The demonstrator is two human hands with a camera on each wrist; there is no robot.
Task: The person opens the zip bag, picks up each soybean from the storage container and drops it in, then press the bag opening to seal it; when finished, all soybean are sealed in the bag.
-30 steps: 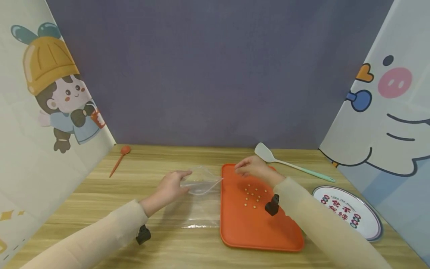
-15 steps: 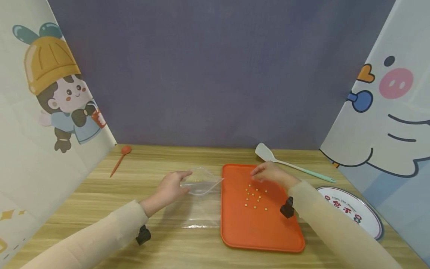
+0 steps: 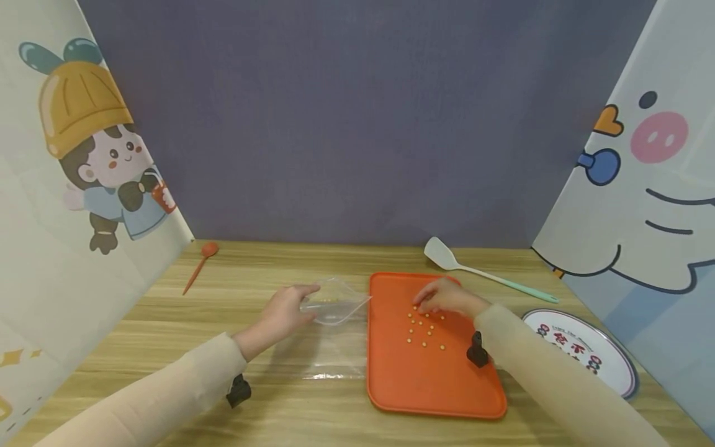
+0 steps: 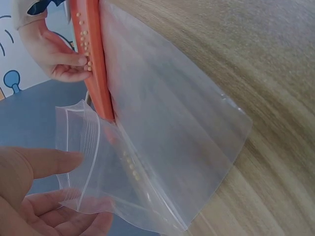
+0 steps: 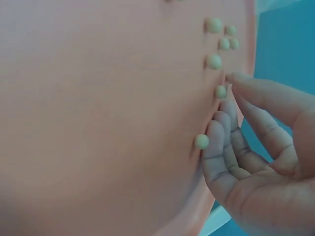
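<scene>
My left hand (image 3: 282, 313) grips the mouth of a clear zip bag (image 4: 162, 113), thumb on one side and fingers on the other. The bag's mouth gapes, and several beans (image 4: 132, 167) lie inside. To its right is an orange tray (image 3: 436, 385) with several small, round, pale yellow soybeans (image 3: 424, 344) scattered on it. Above the tray's far part my right hand (image 3: 455, 298) reaches down, its fingertips right among the soybeans. In the right wrist view its thumb and index fingertips (image 5: 238, 78) come close together beside a soybean, with no bean clearly held.
A white spatula with a green handle (image 3: 519, 287) lies behind the tray. At the right is an oval white plate (image 3: 606, 360) with red lettering, partly covered by the right sleeve. A small red-brown spoon (image 3: 200, 268) lies at the far left.
My right hand has moved right from the tray's upper left, then lowered to the soybeans. The left hand and zip bag stay in place.
</scene>
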